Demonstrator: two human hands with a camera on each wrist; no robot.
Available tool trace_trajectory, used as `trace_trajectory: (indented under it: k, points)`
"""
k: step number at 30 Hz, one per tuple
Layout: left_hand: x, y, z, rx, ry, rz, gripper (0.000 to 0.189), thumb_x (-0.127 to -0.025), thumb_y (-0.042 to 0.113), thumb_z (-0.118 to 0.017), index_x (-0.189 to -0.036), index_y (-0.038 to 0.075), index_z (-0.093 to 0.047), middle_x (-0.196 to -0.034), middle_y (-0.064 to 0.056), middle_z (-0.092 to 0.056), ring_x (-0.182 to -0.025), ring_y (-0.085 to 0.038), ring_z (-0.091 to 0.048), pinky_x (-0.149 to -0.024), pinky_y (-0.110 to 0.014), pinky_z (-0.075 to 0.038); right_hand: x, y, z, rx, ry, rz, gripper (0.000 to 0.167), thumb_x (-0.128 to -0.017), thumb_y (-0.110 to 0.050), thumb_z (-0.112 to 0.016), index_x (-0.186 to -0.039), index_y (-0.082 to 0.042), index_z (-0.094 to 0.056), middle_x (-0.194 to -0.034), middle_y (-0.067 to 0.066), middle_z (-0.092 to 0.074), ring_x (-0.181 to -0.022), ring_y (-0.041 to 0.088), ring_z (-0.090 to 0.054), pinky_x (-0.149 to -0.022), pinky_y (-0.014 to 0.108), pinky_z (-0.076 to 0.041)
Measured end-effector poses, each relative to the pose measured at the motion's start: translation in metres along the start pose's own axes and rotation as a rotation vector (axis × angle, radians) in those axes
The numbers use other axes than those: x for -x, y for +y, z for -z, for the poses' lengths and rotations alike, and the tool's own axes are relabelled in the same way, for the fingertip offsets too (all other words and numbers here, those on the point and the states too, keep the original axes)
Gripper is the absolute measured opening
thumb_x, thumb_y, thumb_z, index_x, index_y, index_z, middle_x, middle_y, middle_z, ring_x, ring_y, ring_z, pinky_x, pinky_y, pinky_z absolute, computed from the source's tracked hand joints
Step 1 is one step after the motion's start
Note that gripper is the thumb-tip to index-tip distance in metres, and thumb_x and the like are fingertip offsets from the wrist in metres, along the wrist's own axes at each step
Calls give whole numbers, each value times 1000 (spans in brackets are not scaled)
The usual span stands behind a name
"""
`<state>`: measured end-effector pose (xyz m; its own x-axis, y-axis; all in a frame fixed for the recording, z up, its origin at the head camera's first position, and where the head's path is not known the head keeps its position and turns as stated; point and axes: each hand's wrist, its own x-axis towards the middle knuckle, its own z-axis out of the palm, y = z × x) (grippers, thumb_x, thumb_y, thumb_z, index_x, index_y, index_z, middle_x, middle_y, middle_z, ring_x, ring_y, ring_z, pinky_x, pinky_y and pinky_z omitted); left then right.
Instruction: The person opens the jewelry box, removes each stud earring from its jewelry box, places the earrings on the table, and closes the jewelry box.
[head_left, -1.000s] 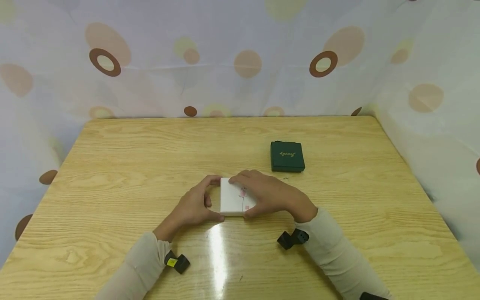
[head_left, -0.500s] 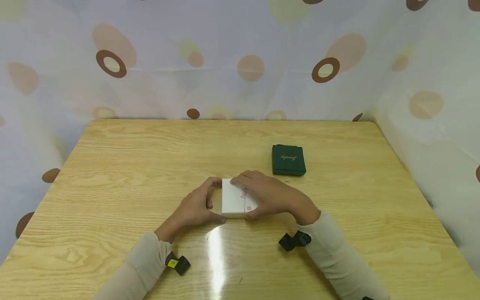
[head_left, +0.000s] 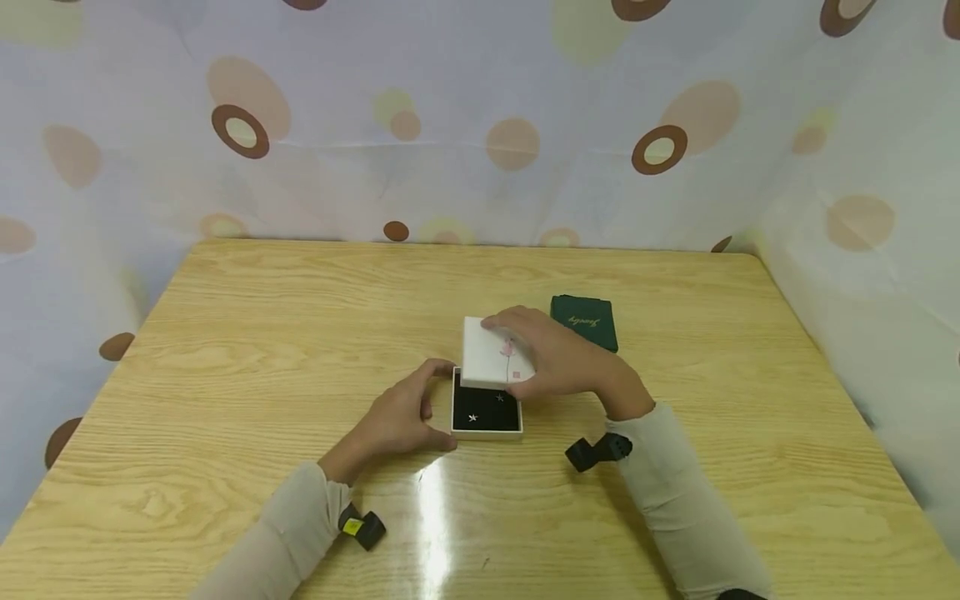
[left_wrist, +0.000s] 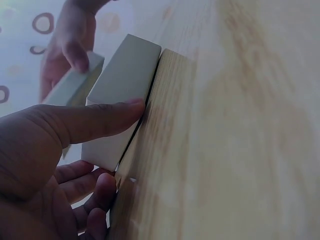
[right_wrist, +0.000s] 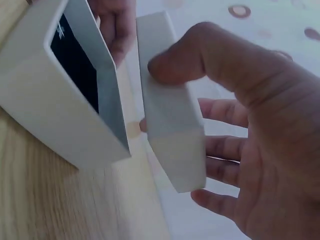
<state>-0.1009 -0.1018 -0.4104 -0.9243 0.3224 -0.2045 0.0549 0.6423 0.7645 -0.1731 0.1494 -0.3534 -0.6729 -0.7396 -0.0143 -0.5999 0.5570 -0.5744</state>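
Observation:
My right hand (head_left: pixel 558 358) grips a white box lid (head_left: pixel 483 354) with a pink flower print, thumb on one side and fingers on the other. The lid hangs above the white box base (head_left: pixel 486 434), which sits on the table. Black lining (head_left: pixel 491 415) fills the base, with two small silver star-shaped pieces on it, one of them the front piece (head_left: pixel 472 417). My left hand (head_left: pixel 397 417) holds the base from its left side, thumb at the front corner and fingers behind. In the right wrist view the lid (right_wrist: pixel 175 110) is apart from the base (right_wrist: pixel 65 115).
A dark green box (head_left: pixel 592 321) with gold lettering stands behind my right hand, partly covered by it. The wooden table (head_left: pixel 247 350) reaches back to a patterned cloth (head_left: pixel 442 100). Black wrist devices, such as the left one (head_left: pixel 363 527), hang under both sleeves.
My right hand has lifted the lid up and away from the base, baring the black lining and silver pieces. The left hand stays at the base. The head view has shifted slightly.

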Motion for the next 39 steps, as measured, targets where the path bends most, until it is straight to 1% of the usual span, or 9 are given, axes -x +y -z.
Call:
trace_trajectory:
  k: [2, 5, 9, 12, 15, 17, 20, 27, 39]
  points:
    - [0, -1, -1, 3, -3, 5, 96, -62, 20, -95, -143, 28, -43, -74, 0, -50, -66, -14, -47, -60, -30, -37, -4, 9, 0, 8, 18, -16, 82, -70, -18, -76, -146, -8, -45, -143, 12, -50, -113, 25, -47, -93, 41, -42]
    - [1, -1, 0, 4, -7, 7, 97, -62, 20, -95, -143, 28, -43, -74, 0, -51, -65, -14, -47, -60, -30, -37, -12, 20, 0, 5, 21, -53, 83, -70, -17, -74, -147, -9, -44, -147, 13, -46, -119, 27, -45, -98, 45, -41]
    - [1, -2, 2, -9, -7, 1, 97, -63, 21, -95, -144, 28, -42, -73, 0, -51, -64, -14, -46, -61, -30, -37, -23, 29, -1, -3, 23, -94, 84, -71, -17, -73, -149, -11, -42, -151, 12, -42, -123, 27, -43, -101, 47, -40]
    - [1, -2, 3, -14, -8, -5, 97, -62, 22, -95, -144, 29, -42, -73, 0, -51, -64, -14, -47, -61, -30, -38, -31, 33, -1, 38, 19, -117, 84, -73, -16, -74, -149, -11, -41, -153, 11, -41, -133, 27, -41, -108, 48, -40]
    - [1, -2, 3, -7, -14, -3, 97, -62, 22, -95, -143, 29, -42, -73, 0, -51, -65, -14, -47, -61, -30, -38, -37, 35, -2, 77, -3, -147, 85, -75, -15, -78, -150, -12, -39, -156, 11, -37, -143, 29, -35, -114, 50, -37]
    - [1, -2, 3, -4, -17, 2, 97, -62, 22, -95, -143, 29, -42, -73, 0, -51, -65, -14, -47, -62, -30, -38, -40, 36, -3, 101, -24, -168, 86, -76, -15, -79, -151, -13, -38, -158, 10, -36, -147, 28, -32, -116, 50, -35]
    - [1, -1, 3, -3, -19, 9, 97, -63, 22, -95, -143, 30, -42, -73, 0, -51, -65, -14, -47, -62, -30, -38, -43, 36, -3, 110, -45, -185, 87, -76, -15, -79, -152, -13, -37, -159, 9, -34, -147, 28, -32, -115, 50, -36]
    - [1, 2, 4, -2, -27, 7, 96, -63, 23, -95, -143, 31, -42, -75, 0, -51, -67, -15, -48, -63, -31, -39, -45, 39, -3, 95, -65, -209, 89, -74, -16, -78, -152, -13, -36, -157, 10, -35, -139, 27, -38, -112, 47, -39]
    - [1, 3, 4, -8, -23, 3, 96, -63, 23, -95, -143, 30, -42, -77, 0, -52, -69, -14, -49, -64, -30, -40, -49, 43, -7, 79, -75, -205, 86, -75, -16, -81, -150, -11, -40, -152, 12, -42, -130, 28, -43, -110, 47, -40]
